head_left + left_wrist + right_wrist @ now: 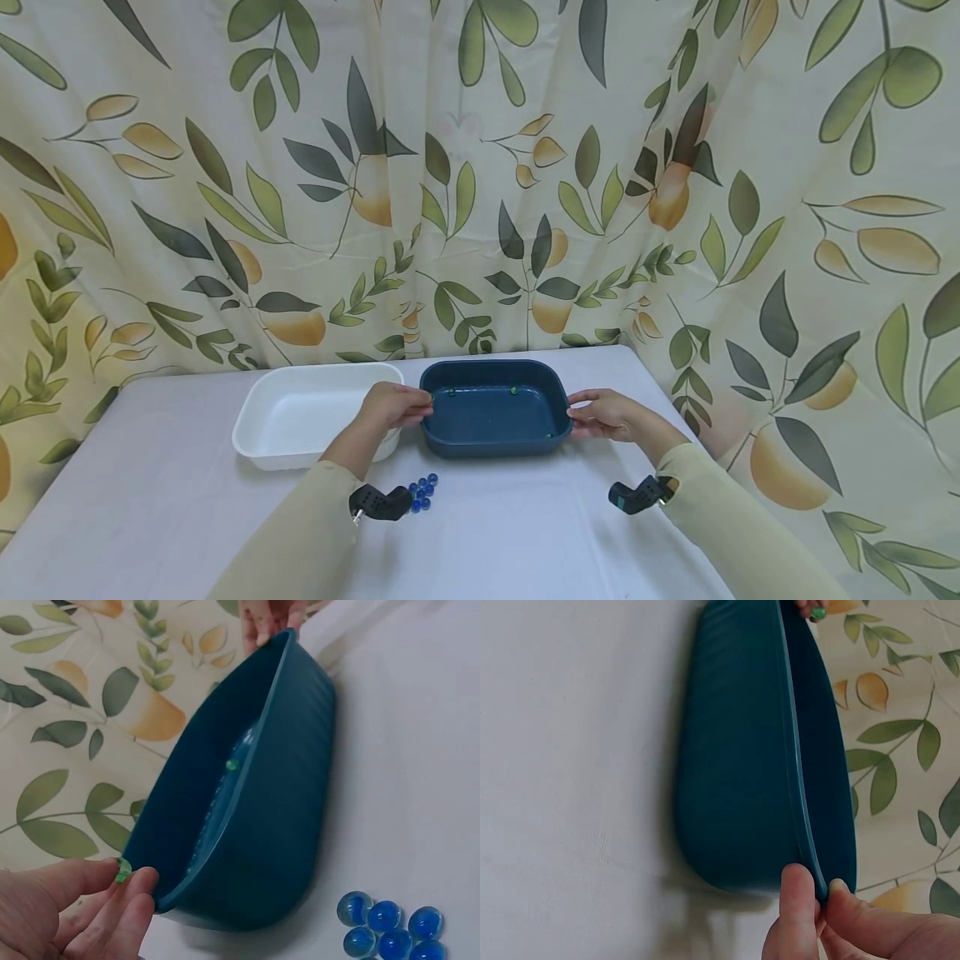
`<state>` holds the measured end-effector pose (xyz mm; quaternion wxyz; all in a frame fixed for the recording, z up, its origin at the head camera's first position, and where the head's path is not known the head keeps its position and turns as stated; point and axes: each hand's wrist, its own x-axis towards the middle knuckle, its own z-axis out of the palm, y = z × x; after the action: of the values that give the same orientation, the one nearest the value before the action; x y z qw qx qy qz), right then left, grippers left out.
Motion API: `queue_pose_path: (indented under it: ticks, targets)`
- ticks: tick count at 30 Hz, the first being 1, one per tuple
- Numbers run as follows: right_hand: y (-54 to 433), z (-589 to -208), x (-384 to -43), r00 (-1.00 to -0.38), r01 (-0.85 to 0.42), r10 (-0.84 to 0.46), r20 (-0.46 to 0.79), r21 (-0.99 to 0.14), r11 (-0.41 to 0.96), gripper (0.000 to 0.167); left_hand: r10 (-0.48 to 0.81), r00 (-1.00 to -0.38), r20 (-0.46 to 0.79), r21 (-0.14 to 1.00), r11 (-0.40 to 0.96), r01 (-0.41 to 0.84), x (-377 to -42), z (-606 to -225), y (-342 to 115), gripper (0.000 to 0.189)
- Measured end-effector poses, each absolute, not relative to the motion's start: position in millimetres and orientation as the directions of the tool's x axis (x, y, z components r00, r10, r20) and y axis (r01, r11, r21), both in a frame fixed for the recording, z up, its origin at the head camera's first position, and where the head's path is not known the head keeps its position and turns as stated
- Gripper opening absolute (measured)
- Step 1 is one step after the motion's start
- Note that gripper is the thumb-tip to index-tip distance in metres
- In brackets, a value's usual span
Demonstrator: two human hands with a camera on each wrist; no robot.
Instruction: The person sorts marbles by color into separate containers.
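A dark blue rectangular basin [495, 437] stands on the table with a few small green marbles [514, 390] inside. My left hand [390, 405] is at its left end, pinching a green marble [124, 870] between thumb and fingertip, with the other fingers right at the rim. At the opposite end, my right hand [606, 414] grips the basin's rim between thumb and fingers, as the right wrist view shows. Several blue marbles [394, 941] lie in a cluster on the cloth in front of the basin, partly hidden by the left wrist camera in the head view.
A white rectangular basin [300, 417] stands left of the blue one, partly behind my left forearm. White cloth covers the table [525, 525]. Behind its far edge hangs a leaf-patterned curtain [480, 208].
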<state>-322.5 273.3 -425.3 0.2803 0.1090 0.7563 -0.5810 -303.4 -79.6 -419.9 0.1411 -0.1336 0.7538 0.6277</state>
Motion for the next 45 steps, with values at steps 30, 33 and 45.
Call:
queue_pose_path:
  ticks: [30, 33, 45]
  targets:
    - [274.7, -426.7, -322.4, -0.819, 0.494, -0.166, -0.550, -0.822, 0.284, 0.049, -0.065, -0.940, -0.335, 0.913, 0.226, -0.341, -302.4, -420.8, -73.6, 0.024]
    - [274.9, -426.6, -322.7, -0.820, 0.494, -0.159, -0.550, -0.819, 0.291, 0.049, -0.062, -0.939, -0.337, 0.914, 0.216, -0.343, -302.6, -421.8, -74.4, 0.023]
    - [274.9, -426.3, -323.4, -0.817, 0.496, -0.154, -0.556, -0.813, 0.306, 0.049, -0.062, -0.944, -0.323, 0.917, 0.224, -0.329, -301.2, -424.9, -75.6, 0.023]
